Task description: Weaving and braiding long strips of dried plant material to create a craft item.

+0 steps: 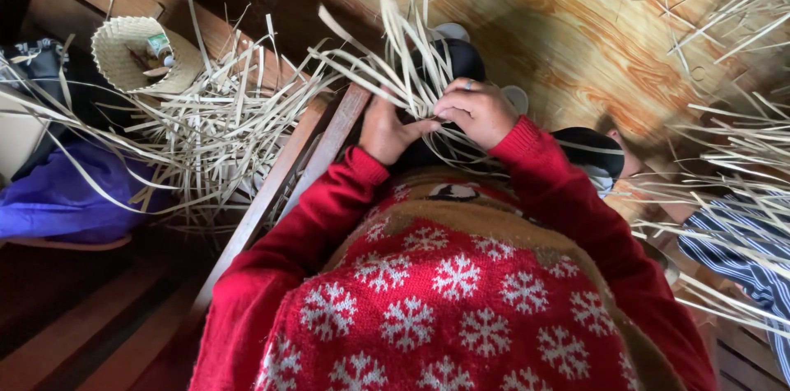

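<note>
Pale reed strips (403, 70) fan upward from a pinch held close above the lap, the left hand (385, 129) and right hand (477, 111) both closed on the crossing so it stays tight, spare strips (206, 136) heaped within reach beside a small woven basket (132, 53).

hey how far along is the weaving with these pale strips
Done: one small woven basket sits finished at upper left. In hand: the left hand and right hand pinch a cluster of strips whose ends still fan out loose. Left: a large pile of unwoven strips lies beside them.
</note>
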